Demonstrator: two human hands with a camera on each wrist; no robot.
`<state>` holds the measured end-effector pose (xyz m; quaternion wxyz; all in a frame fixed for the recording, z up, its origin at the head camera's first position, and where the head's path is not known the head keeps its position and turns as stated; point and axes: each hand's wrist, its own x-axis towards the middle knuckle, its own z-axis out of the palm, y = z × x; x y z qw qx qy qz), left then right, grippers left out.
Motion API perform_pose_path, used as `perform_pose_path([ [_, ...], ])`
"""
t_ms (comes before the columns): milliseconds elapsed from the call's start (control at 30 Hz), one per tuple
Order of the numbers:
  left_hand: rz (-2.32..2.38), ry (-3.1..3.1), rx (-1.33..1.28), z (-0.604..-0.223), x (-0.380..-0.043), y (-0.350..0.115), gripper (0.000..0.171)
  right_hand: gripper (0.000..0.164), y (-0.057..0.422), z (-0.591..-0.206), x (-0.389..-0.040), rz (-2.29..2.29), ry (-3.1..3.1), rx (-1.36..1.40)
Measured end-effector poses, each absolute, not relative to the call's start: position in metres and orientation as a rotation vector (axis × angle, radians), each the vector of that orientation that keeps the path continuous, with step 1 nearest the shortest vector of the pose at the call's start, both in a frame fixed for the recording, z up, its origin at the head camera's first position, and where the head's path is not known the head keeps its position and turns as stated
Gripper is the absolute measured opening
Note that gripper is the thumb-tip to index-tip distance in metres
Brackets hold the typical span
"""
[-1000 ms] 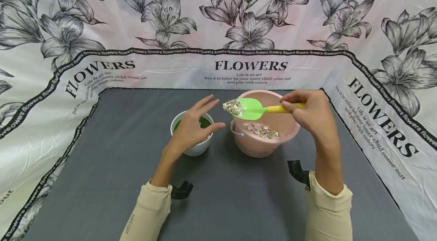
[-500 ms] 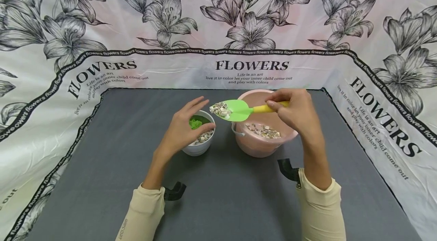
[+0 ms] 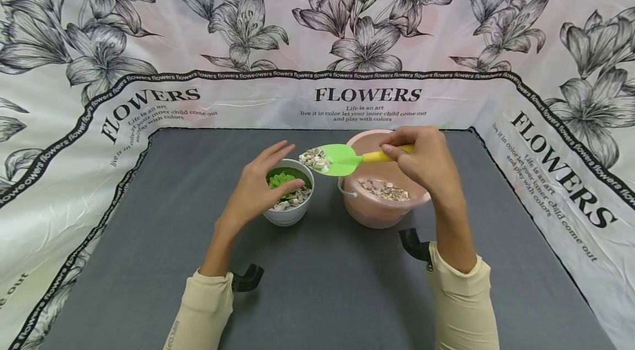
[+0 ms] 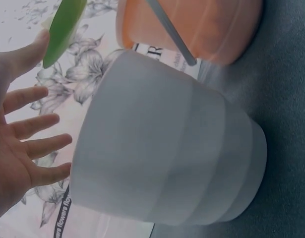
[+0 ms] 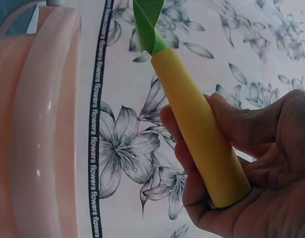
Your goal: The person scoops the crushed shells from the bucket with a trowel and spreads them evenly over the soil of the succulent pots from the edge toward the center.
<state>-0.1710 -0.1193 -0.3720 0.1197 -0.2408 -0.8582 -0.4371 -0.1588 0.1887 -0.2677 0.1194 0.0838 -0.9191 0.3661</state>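
Note:
My right hand point(image 3: 421, 158) grips the yellow handle of a small green trowel point(image 3: 342, 160). Pale pebbles point(image 3: 315, 159) lie on the trowel's tip, which is level with the rim of a white pot point(image 3: 286, 219) and just right of it. Inside the pot a green succulent point(image 3: 280, 179) sits with pebbles around it. With its fingers spread, my left hand point(image 3: 255, 186) hovers at the pot's near left side, the thumb over the opening. In the left wrist view the fingers point(image 4: 43, 146) hold nothing and the pot's ridged wall point(image 4: 142, 144) fills the middle.
A pink bucket point(image 3: 369, 212) with a handle stands right of the pot, pebbles point(image 3: 384, 190) at its bottom. Grey cloth point(image 3: 322, 284) covers the table. Behind and at both sides hangs a white flower-print curtain point(image 3: 278, 96).
The pebble-laden trowel in my right hand has moved left from over the bucket to beside the pot. My left hand has drawn back left, uncovering the succulent.

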Motion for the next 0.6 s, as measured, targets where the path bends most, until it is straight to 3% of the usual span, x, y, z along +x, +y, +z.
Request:
perform_pose_path([
  [600, -1.229, -2.559, -0.667, -0.39, -0.171, -0.14, 0.078, 0.012, 0.162, -0.279, -0.17, 1.123, -2.697, 0.323],
])
